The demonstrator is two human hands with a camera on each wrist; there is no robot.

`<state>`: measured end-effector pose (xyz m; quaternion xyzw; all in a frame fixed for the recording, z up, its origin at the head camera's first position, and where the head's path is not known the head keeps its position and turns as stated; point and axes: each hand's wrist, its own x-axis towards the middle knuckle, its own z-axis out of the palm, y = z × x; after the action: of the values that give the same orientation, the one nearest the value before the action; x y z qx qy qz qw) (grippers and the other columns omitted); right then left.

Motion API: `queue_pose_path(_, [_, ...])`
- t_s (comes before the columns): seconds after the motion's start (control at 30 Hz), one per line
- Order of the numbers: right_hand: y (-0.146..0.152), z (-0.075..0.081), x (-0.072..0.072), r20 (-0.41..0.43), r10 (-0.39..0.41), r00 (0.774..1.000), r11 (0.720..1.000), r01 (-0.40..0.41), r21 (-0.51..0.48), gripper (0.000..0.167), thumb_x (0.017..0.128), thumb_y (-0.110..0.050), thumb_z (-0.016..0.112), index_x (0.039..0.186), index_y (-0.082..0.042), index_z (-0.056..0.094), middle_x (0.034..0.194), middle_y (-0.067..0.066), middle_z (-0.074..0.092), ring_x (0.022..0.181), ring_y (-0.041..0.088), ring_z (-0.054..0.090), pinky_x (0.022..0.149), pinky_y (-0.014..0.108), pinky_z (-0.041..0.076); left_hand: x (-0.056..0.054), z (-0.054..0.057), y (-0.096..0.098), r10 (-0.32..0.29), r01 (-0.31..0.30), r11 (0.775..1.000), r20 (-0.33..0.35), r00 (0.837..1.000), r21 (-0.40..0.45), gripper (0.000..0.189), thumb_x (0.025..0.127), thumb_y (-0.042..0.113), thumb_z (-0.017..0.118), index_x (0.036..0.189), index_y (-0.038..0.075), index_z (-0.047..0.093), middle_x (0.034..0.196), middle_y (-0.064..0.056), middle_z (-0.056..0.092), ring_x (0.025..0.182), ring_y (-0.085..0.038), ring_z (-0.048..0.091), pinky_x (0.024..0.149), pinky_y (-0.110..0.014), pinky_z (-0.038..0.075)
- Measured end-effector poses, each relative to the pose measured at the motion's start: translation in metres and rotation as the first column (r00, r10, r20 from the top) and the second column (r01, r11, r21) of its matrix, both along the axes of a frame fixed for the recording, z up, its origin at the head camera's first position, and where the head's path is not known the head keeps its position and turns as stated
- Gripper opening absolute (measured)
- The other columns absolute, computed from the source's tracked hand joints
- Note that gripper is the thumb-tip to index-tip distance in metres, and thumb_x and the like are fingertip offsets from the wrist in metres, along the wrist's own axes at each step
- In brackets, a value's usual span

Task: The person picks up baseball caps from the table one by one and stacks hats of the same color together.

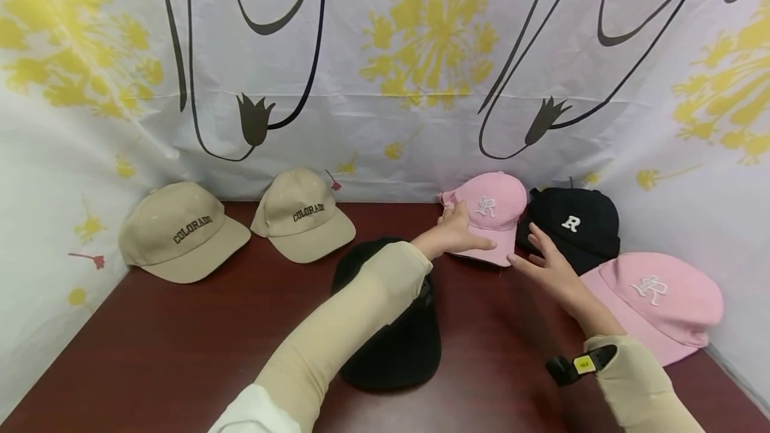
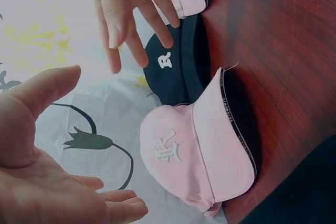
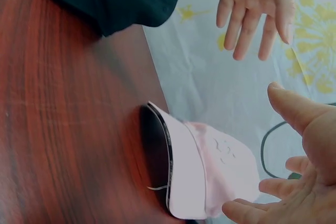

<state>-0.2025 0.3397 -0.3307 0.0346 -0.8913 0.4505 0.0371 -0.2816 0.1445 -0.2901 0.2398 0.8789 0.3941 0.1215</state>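
Observation:
My left hand (image 1: 451, 232) reaches over the middle, fingers spread, overlapping the left side of a small pink baseball cap (image 1: 498, 196) with a white letter R. My right hand (image 1: 559, 279) is raised on the cap's other side, thumb and fingers apart, in front of a black cap (image 1: 592, 219) with a white R. Neither hand holds anything. The left wrist view has the pink cap (image 2: 173, 145) lying brim toward the table, beyond my left palm (image 2: 47, 166). In the right wrist view the same pink cap (image 3: 189, 177) sits beside my right fingers (image 3: 283, 184).
A plain black cap (image 1: 397, 353) lies under my left forearm on the dark red table (image 1: 252, 326). Two beige COLORADO caps (image 1: 180, 232) stand at the back left. A larger pink cap (image 1: 674, 293) sits by my right forearm. A patterned white cloth (image 1: 361, 132) hangs behind.

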Motion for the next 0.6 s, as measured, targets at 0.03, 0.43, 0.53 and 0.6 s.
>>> queue_pose_path(0.03, [0.002,0.001,0.0,0.003,-0.006,1.0,1.0,0.006,-0.007,0.085,0.092,-0.028,0.056,0.147,-0.009,-0.006,0.145,0.032,0.006,0.121,0.059,0.022,0.094,0.062,0.026,-0.001,0.0,0.001,-0.002,0.002,1.0,-0.003,1.0,-0.002,0.095,0.075,0.033,0.073,0.145,0.004,0.015,0.145,-0.018,0.022,0.133,-0.03,0.019,0.104,-0.033,0.023])
queue_pose_path(0.43, [0.019,0.004,0.0,0.038,-0.042,0.998,0.999,0.043,-0.03,0.086,0.093,-0.03,0.055,0.147,-0.011,-0.009,0.147,0.03,0.002,0.123,0.058,0.018,0.095,0.063,0.023,-0.003,-0.002,0.016,-0.004,0.005,1.0,0.023,1.0,-0.014,0.095,0.076,0.034,0.073,0.146,0.007,0.016,0.147,-0.012,0.022,0.133,-0.025,0.02,0.105,-0.034,0.021])
queue_pose_path(0.53, [0.021,0.005,0.001,0.054,-0.052,0.997,0.998,0.053,-0.017,0.086,0.093,-0.032,0.054,0.147,-0.011,-0.01,0.147,0.03,0.001,0.123,0.058,0.017,0.094,0.064,0.023,-0.004,-0.003,0.02,-0.003,0.003,0.999,0.02,1.0,-0.034,0.094,0.076,0.035,0.073,0.146,0.007,0.017,0.145,-0.013,0.026,0.131,-0.025,0.024,0.104,-0.034,0.024])
queue_pose_path(0.6, [0.022,0.006,0.001,0.059,-0.057,0.997,0.998,0.058,-0.017,0.086,0.093,-0.033,0.054,0.147,-0.011,-0.01,0.147,0.03,0.001,0.123,0.058,0.017,0.095,0.064,0.022,-0.004,-0.004,0.023,-0.001,0.001,0.999,0.013,1.0,-0.044,0.094,0.075,0.036,0.073,0.145,0.006,0.018,0.143,-0.014,0.029,0.13,-0.026,0.026,0.103,-0.034,0.026])
